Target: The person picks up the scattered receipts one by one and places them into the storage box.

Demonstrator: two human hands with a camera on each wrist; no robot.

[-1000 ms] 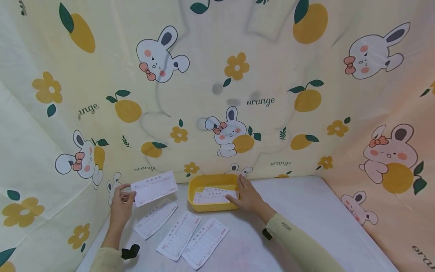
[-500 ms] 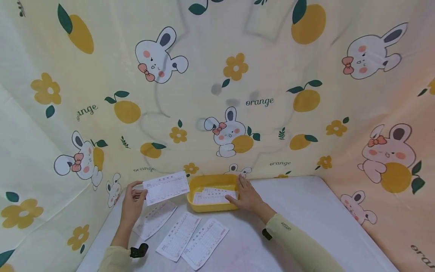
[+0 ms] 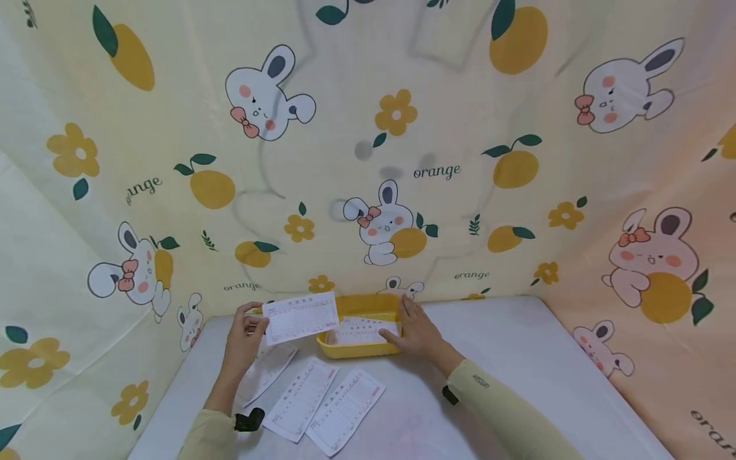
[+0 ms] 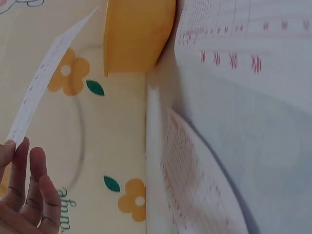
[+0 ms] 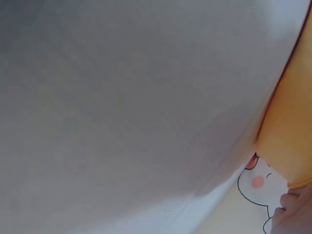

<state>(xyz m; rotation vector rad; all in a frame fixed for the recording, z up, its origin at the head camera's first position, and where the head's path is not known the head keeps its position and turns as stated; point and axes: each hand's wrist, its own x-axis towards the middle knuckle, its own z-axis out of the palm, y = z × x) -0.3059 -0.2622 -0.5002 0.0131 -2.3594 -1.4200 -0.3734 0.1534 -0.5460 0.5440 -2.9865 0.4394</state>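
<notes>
My left hand [image 3: 244,338] pinches a printed paper slip [image 3: 301,318] by its left end, thumb against fingers. The slip is raised, and its right end overlaps the left side of a yellow plastic basket [image 3: 356,351] in the head view. In the left wrist view the slip [image 4: 41,80] appears nearly edge-on beside the basket [image 4: 139,39]. My right hand [image 3: 424,335] holds the basket's right end, thumb over the rim and fingers along the outer side. Inside the basket lie paper slips [image 3: 359,333]. The right wrist view shows only part of that hand [image 5: 296,214].
In front of the basket, three more slips lie on the white tabletop [image 3: 494,370]: a left one [image 3: 270,374] partly behind my left hand, a middle one [image 3: 301,399] and a right one [image 3: 347,412]. A patterned cloth [image 3: 339,83] with rabbits and oranges rises behind the table.
My left hand has moved to the right with the pinched slip, from above the left loose slip to the basket's left edge. The right hand stays on the basket.
</notes>
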